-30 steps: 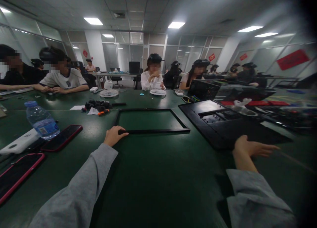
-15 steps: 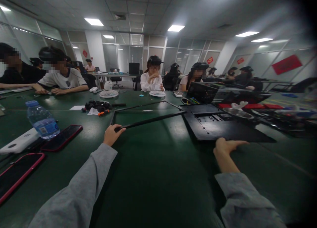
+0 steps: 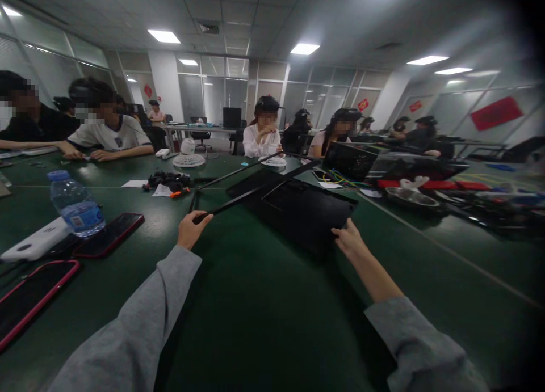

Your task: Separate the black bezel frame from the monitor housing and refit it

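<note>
My left hand (image 3: 192,228) is closed around the near corner of a thin black rectangular frame (image 3: 238,200), which is tilted up off the green table. My right hand (image 3: 348,237) grips the right edge of a flat black panel (image 3: 309,210), thumb and fingers pinching it. The panel, which looks like the back of a monitor, is tilted and partly behind and within the frame. A bar of the frame crosses in front of the panel's far left part. The panel's underside and far edge are partly hidden.
On the left lie a water bottle (image 3: 79,207), a white power bank (image 3: 36,240) and two red-edged phones (image 3: 110,233). Farther back are black parts (image 3: 168,182) and white fans (image 3: 188,156). A metal bowl (image 3: 411,198) stands right. Several people sit around the table.
My right hand has taken hold of the black panel and swung it left, behind the frame. The frame's far side has risen while my left hand keeps its grip.
</note>
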`<state>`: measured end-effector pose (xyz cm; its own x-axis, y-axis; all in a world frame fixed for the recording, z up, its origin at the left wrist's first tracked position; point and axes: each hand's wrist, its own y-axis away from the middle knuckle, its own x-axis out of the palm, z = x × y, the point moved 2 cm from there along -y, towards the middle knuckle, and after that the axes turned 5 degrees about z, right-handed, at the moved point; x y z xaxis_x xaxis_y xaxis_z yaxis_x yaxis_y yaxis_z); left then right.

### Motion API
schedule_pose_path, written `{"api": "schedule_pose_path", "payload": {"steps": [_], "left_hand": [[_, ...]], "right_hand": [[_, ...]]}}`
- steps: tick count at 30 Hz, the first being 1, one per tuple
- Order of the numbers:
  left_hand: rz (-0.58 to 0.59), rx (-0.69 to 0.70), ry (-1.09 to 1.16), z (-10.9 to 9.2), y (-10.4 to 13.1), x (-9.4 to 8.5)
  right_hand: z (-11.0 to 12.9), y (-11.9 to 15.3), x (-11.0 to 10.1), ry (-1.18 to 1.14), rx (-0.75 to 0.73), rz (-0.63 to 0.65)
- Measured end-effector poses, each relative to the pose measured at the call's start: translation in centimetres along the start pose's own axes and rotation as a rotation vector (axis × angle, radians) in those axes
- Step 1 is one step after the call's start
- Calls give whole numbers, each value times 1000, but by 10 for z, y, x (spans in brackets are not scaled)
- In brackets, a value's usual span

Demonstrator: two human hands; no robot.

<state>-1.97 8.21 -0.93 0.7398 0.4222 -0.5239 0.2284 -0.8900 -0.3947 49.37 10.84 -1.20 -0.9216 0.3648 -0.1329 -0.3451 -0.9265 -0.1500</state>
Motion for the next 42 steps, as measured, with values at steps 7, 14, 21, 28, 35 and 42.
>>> {"api": "schedule_pose_path", "payload": {"steps": [7,14,21,28,35,42], "left_hand": [[-73,55,-64,-6,4,-2],[-93,354,-226,-27,12,2],[59,453,-275,-41,19,18],[190,306,-376,-29,8,26],[220,148,-528,-25,9,33],[260,154,-548,-28,11,35]], "right_hand": [[7,-33,27,124,26,44],[13,-31,15,58,-251,-210],[13,-43,-19,-340,97,-2],[-9,-10,1,20,-130,-281],[-15,9,10,374,-219,-292],[-28,0,13,420,-103,-178]]}}
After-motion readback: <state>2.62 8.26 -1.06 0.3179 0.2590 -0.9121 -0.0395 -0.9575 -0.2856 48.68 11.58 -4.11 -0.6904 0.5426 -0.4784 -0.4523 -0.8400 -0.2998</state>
